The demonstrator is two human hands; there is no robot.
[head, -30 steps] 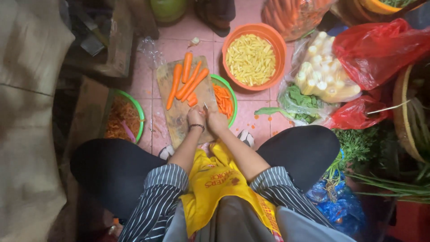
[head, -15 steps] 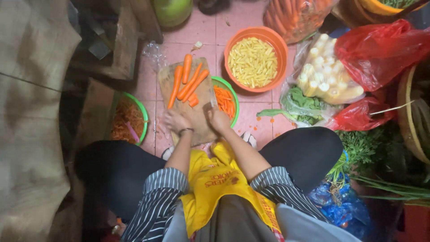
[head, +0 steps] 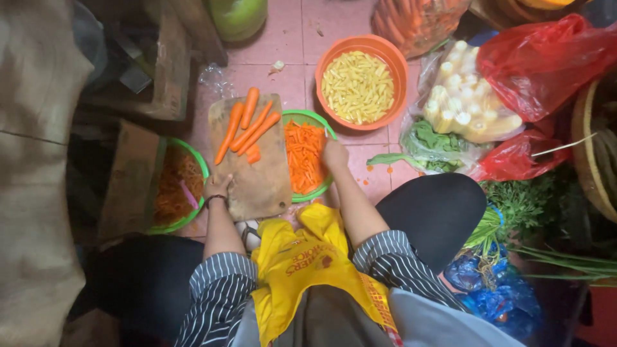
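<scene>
A wooden cutting board [head: 262, 177] lies on the pink tiled floor between my knees, with several peeled carrots [head: 247, 127] on its far end. My left hand [head: 217, 188] rests on the board's near left edge, fingers closed on the rim. My right hand [head: 335, 154] sits on the right rim of a green bowl [head: 321, 189] holding cut carrot sticks [head: 303, 157]; whether it holds anything is hidden. A yellow apron [head: 308, 263] covers my lap.
An orange bowl [head: 392, 54] of pale yellow cut pieces stands beyond. A second green bowl [head: 196, 160] with carrot peels sits left. Bags of baby corn [head: 466, 103], greens [head: 427, 144], red plastic bags [head: 546, 51] and herbs [head: 514, 205] crowd the right. Wooden crates [head: 160, 64] stand left.
Both hands were together at the board's near end. Now my left hand has shifted to the board's left edge and my right hand has moved right to the bowl of carrot sticks.
</scene>
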